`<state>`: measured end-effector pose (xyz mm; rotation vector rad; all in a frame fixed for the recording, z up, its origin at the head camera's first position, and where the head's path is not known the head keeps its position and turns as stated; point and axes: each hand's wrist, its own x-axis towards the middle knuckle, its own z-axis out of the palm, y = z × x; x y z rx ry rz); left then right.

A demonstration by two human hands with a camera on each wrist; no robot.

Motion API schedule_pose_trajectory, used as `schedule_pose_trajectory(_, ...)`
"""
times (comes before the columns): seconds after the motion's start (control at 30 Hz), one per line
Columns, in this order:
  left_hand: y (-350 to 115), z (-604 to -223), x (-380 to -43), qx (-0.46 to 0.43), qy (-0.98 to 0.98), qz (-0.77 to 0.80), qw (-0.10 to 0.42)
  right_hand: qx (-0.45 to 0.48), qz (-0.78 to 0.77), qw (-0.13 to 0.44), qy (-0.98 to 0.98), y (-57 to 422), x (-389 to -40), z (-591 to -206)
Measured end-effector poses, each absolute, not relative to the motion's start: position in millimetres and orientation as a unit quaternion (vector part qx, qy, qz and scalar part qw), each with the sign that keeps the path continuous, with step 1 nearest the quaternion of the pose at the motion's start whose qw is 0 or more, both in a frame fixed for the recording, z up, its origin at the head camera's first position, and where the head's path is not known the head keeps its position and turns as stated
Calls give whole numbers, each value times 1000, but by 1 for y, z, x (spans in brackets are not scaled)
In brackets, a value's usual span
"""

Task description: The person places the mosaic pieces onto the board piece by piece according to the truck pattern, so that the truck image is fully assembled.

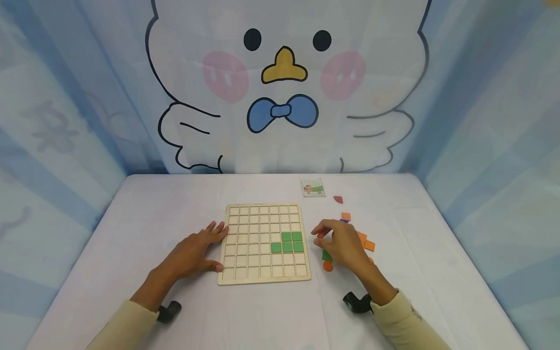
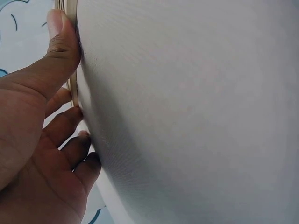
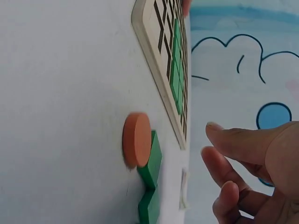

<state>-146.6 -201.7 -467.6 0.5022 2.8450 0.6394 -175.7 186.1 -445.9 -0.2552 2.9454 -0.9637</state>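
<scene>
A square wooden grid board (image 1: 249, 272) lies flat on the table, with several green square tiles (image 1: 287, 247) in cells toward its right side. My left hand (image 1: 192, 253) rests at the board's left edge, fingers spread; in the left wrist view the thumb (image 2: 63, 46) touches the rim. To the right of the board, my right hand (image 1: 343, 243) hovers over loose pieces, thumb and fingers bent. The right wrist view shows a gap between thumb and forefinger with nothing held. Below that hand are an orange disc (image 3: 138, 140) and green tiles (image 3: 152, 161). Some pieces are hidden under the hand.
Orange tiles (image 1: 370, 246) lie beside the right hand, and another orange square (image 1: 346, 216) overlaps a blue piece (image 1: 344, 221). Farther back are a red quarter-round piece (image 1: 338, 199) and a small picture card (image 1: 313, 187). A printed curtain (image 1: 284, 146) hangs behind the table.
</scene>
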Motion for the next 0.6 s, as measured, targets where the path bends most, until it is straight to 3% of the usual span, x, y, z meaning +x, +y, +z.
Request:
schedule_pose_trajectory(0.27, -202, -469, -147, 169, 957, 217, 89, -72, -281, 25, 957, 218, -168, -448)
schedule_pose_trajectory(0.6, -201, -467, -146, 164, 957, 217, 97, -87, -274, 59, 956, 222, -160, -456)
